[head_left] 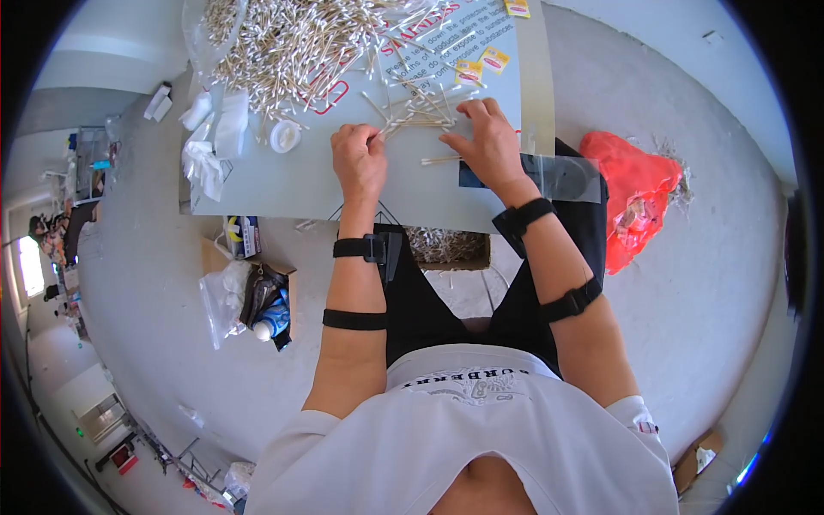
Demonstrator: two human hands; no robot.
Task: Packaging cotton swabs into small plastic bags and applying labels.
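Loose cotton swabs (pixel 421 114) lie criss-crossed on the grey-white tabletop (pixel 292 184) between my hands. My left hand (pixel 358 160) is at their left side, fingers curled in a pinch where several swab ends meet the fingertips. My right hand (pixel 491 148) is on the right side of the swabs, thumb and forefinger apart, with nothing visibly held. A single swab (pixel 440 160) lies below its thumb. A large heap of cotton swabs (pixel 287 56) covers the far left of the table. Beside my left hand stands a small round white tub (pixel 285 136).
White plastic bags (pixel 204 163) and a clear container (pixel 231 124) lie at the table's left edge. Small yellow packets (pixel 469 72) are at the far right. A red bag (pixel 631 197) stands on the floor to the right, and an open box (pixel 270 300) to the left.
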